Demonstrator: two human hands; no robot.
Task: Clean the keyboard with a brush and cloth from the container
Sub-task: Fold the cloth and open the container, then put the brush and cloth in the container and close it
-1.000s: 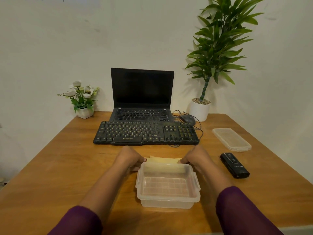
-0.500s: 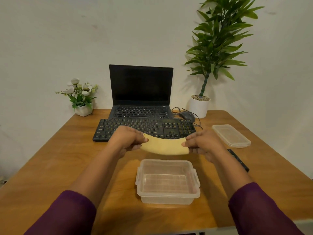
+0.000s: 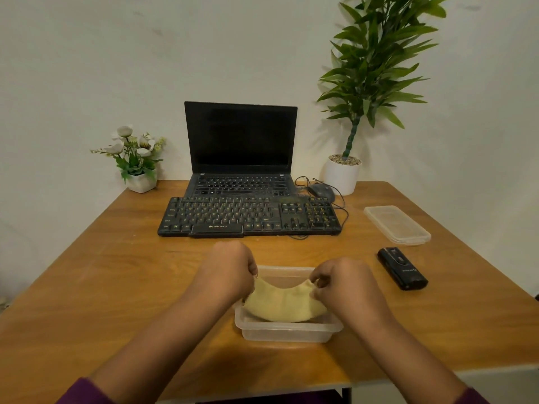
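Observation:
A yellow cloth (image 3: 284, 304) sags between my two hands over the clear plastic container (image 3: 287, 330) near the table's front edge. My left hand (image 3: 230, 269) pinches the cloth's left end. My right hand (image 3: 341, 282) pinches its right end. The cloth's lower part hangs down inside the container. A black keyboard (image 3: 249, 217) lies farther back, in front of an open laptop (image 3: 240, 158). No brush shows in this view.
The container's clear lid (image 3: 396, 225) lies at the right, with a small black device (image 3: 402, 268) in front of it. A mouse (image 3: 320, 192) with its cable sits by a tall potted plant (image 3: 342, 176). A small flower pot (image 3: 137, 170) stands back left.
The cloth was lifted up in front of the keyboard half a second ago. Both hands have since brought it back toward me and down into the container.

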